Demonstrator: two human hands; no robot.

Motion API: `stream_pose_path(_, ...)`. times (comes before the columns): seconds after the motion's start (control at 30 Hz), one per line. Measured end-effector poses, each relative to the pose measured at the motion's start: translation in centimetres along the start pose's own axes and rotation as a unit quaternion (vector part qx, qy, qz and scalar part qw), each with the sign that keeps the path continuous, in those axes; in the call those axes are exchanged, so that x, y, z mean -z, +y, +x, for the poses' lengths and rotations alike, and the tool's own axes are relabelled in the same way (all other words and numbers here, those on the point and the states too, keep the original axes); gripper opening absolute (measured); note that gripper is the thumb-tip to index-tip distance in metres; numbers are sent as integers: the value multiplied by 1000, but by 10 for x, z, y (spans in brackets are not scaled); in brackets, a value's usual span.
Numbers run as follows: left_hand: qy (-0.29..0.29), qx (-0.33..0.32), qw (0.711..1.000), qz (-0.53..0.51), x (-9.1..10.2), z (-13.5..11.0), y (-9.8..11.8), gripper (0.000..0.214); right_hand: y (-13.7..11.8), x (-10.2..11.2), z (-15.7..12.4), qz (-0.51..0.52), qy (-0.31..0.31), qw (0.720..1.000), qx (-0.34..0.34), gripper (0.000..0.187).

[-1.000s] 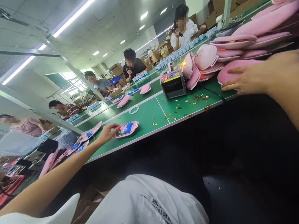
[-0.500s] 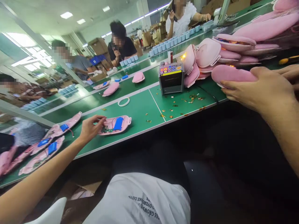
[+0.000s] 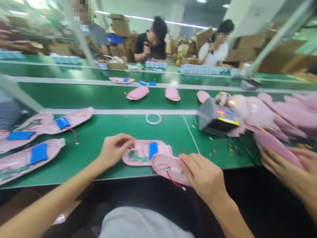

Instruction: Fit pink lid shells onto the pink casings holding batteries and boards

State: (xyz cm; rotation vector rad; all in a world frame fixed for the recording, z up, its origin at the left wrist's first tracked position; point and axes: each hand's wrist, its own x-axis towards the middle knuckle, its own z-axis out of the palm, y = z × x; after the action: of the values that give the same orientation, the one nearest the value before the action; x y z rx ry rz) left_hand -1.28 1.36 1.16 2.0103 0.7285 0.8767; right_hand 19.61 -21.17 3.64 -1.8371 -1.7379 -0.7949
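My left hand (image 3: 116, 150) is closed at the left end of a pink plastic half shell (image 3: 142, 144) lying on the green bench, its fingertips on the rim. Inside that shell are a blue battery pack (image 3: 153, 150) and a green circuit board (image 3: 135, 156). With my right hand (image 3: 204, 175) I grip a second pink half shell (image 3: 160, 162), tilted with its hollow side up. It overlaps the right front of the first shell. Red and black wires (image 3: 170, 177) run from it, ending in a small white connector.
Open shells with blue batteries (image 3: 39, 154) lie at the left. A grey tape dispenser (image 3: 218, 117) and a pile of pink shells (image 3: 262, 110) stand right. A white ring (image 3: 153, 119) lies ahead. A co-worker's hands (image 3: 284, 168) hold a pink shell at far right.
The view has levelled and swung right. My right hand now holds the wired half shell beside the shell at my left hand, which stays at its left end.
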Motion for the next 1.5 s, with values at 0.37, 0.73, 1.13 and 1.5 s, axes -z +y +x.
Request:
stream_pose_path(0.37,124,-255,959,27,13,-3,-14,9,-30,-70,116,49,58,973,219,9)
stream_pose_path(0.73,169,-300,937,61,11,-9,-9,7,-25,-54,117,30,96,956,277,25)
stream_pose_path(1.13,51,113,903,-411,-6,-8,-8,35,-37,-81,121,170,51,976,128,8)
stream_pose_path(1.5,14,170,917,-361,-3,-5,-13,31,-53,-114,139,285,-252,925,-19,10)
